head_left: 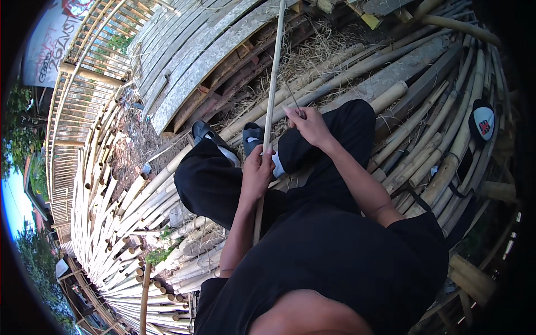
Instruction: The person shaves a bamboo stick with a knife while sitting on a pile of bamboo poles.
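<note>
My left hand (257, 171) is wrapped round a long, pale bamboo strip (273, 84), which runs from the top edge of the view down between my legs. Its lower end goes out of sight against my body. To the right of the strip, my right hand (310, 126) is closed on a slim, dark, knife-like tool (292, 96) that points up and away from me. The tool's tip stands apart from the strip. Its handle is mostly hidden in my fist.
Bamboo poles (162, 195) lie under and around my seated legs. Ahead is a weathered plank platform (190, 61), with straw (312, 61) beside it. A bamboo fence (84, 106) stands at the left. A dark bag with a white patch (482, 123) rests on the poles at the right.
</note>
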Demonstrator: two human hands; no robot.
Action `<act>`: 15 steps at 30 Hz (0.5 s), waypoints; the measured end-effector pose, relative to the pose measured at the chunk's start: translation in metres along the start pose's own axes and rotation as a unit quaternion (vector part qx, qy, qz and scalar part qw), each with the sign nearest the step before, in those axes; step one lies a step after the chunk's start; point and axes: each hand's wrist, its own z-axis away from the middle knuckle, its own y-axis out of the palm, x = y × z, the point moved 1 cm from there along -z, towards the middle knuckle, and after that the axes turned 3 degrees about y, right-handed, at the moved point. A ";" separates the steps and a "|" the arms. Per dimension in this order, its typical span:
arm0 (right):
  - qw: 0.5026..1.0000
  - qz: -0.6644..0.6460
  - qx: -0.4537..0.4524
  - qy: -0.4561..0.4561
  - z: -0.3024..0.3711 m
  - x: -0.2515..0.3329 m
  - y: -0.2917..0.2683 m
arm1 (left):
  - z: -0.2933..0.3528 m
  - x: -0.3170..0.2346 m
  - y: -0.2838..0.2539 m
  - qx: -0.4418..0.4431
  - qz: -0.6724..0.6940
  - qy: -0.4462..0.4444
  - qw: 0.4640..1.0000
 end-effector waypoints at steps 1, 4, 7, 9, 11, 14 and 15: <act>0.990 0.124 -0.063 -0.027 0.001 0.000 -0.006 | 0.000 0.000 -0.001 -0.032 -0.056 -0.002 0.998; 0.943 0.315 -0.106 0.008 0.007 0.012 -0.007 | -0.004 -0.001 0.000 -0.070 -0.180 0.043 0.980; 0.910 0.410 -0.042 -0.035 0.014 0.010 0.007 | -0.007 -0.005 0.007 -0.082 -0.229 0.087 0.966; 0.907 0.420 -0.027 -0.032 0.015 0.006 0.016 | -0.009 -0.014 0.016 -0.096 -0.245 0.107 0.959; 0.901 0.433 -0.004 -0.015 0.022 0.016 0.026 | -0.008 -0.021 0.020 -0.109 -0.254 0.120 0.954; 0.905 0.417 -0.047 -0.075 0.016 0.003 0.034 | -0.006 -0.028 0.016 -0.099 -0.276 0.104 0.950; 0.905 0.416 -0.046 -0.075 0.013 0.002 0.035 | -0.006 -0.026 0.013 -0.099 -0.277 0.103 0.950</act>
